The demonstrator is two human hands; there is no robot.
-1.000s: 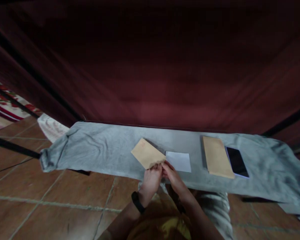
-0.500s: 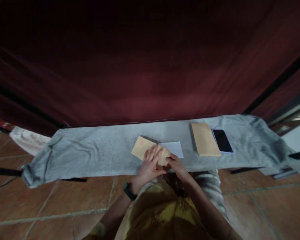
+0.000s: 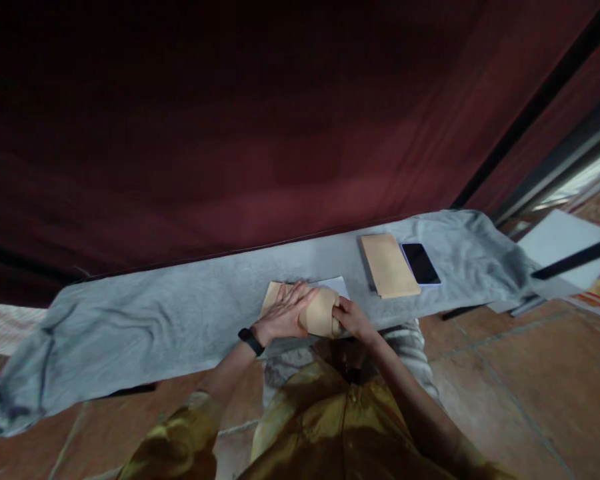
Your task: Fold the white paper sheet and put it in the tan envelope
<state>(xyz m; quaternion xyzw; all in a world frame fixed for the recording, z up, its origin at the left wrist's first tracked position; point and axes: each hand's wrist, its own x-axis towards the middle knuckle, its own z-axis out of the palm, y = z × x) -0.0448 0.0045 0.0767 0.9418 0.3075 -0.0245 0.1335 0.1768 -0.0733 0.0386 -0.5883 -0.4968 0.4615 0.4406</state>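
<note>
A tan paper envelope (image 3: 321,313) lies near the front edge of the cloth-covered bench (image 3: 190,300), its right end bent up. My left hand (image 3: 285,312) rests spread on its left part, with a dark watch on the wrist. At the right end, my right hand (image 3: 351,317) has its fingers closed on the envelope's edge. Beneath my left hand another tan envelope (image 3: 270,297) shows partly. A white paper (image 3: 336,287) sticks out behind the held envelope, partly covered.
Right of my hands lie a stack of tan envelopes (image 3: 391,265) and a dark-screened phone (image 3: 421,264). A dark red fabric (image 3: 280,200) rises behind the bench. White sheets (image 3: 565,247) and a black bar (image 3: 580,255) are at the far right.
The view has turned and shifted, so the bench slants more. My left hand lies flatter over the envelopes, and the held envelope shows wider between my hands, covering more of the white paper.
</note>
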